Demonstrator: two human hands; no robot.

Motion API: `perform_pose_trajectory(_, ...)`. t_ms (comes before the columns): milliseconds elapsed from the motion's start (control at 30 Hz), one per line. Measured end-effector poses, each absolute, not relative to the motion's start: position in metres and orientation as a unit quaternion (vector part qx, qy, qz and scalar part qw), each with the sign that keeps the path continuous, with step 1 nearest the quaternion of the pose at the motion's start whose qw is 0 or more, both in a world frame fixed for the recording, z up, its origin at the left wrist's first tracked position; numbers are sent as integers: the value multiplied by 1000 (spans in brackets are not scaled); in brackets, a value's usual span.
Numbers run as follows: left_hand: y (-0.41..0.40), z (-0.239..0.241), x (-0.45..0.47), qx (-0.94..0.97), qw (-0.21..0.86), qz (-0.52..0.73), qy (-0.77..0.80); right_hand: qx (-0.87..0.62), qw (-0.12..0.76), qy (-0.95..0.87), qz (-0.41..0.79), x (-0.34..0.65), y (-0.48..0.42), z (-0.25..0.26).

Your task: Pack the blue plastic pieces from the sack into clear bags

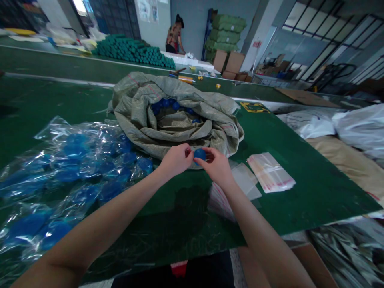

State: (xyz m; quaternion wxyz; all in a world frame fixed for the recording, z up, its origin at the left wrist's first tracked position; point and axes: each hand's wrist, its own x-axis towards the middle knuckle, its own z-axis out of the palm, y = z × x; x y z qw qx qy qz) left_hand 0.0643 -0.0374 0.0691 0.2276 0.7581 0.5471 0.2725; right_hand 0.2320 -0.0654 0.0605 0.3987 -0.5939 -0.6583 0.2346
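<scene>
Together, the left hand (177,159) and right hand (218,163) are holding a blue ball (199,153), grip clamped, near a sack (135,100).

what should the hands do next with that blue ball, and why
Probably pass the blue ball from the right hand to the left hand, freeing the right to take from the stack of clear bags on that side; filled bags on the left hold blue pieces. Whether film already covers the ball is unclear.

Balls (166,103) in sack (129,114), filled bags (75,150) to left
</scene>
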Motion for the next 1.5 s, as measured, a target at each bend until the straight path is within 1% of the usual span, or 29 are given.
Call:
perform_pose_trajectory(133, -37, 68, 64, 735, 205, 291, 577, -608, 348, -694, 164, 227, -68, 73)
perform_pose_trajectory(267, -38, 70, 65, 734, 205, 280, 583, -605, 302, -727, 117, 223, -68, 79)
perform_pose_trajectory(333, -39, 71, 65, 741, 210, 280, 573, -604, 283, -738, 104, 221, -67, 80)
perform_pose_trajectory(433, -38, 73, 65, 737, 221, 286, 571, -594, 267, -749, 121, 221, -65, 83)
perform_pose_trajectory(600, -34, 73, 63, 720, 253, 300, 572, -567, 298, -746, 179, 227, -60, 85)
perform_pose_trajectory(767, -33, 73, 62, 707, 274, 299, 579, -607, 326, -694, 210, 233, -54, 85)
perform_pose_trajectory(900, -33, 73, 61, 699, 283, 306, 581, -615, 327, -680, 229, 233, -52, 87)
perform_pose_trajectory(1100, -35, 70, 63, 702, 282, 302, 580, -643, 338, -667, 168, 227, -50, 88)
perform_pose_trajectory(1233, -34, 68, 63, 705, 276, 294, 584, -647, 355, -655, 162, 228, -43, 80)
perform_pose_trajectory(1300, -33, 68, 63, 704, 274, 294, 585, -659, 363, -625, 208, 230, -39, 72)
perform_pose_trajectory(1433, -30, 69, 61, 704, 289, 306, 572, -640, 381, -505, 435, 230, -34, 58)
perform_pose_trajectory(1500, -28, 68, 60, 702, 307, 316, 560, -613, 387, -455, 518, 230, -35, 55)
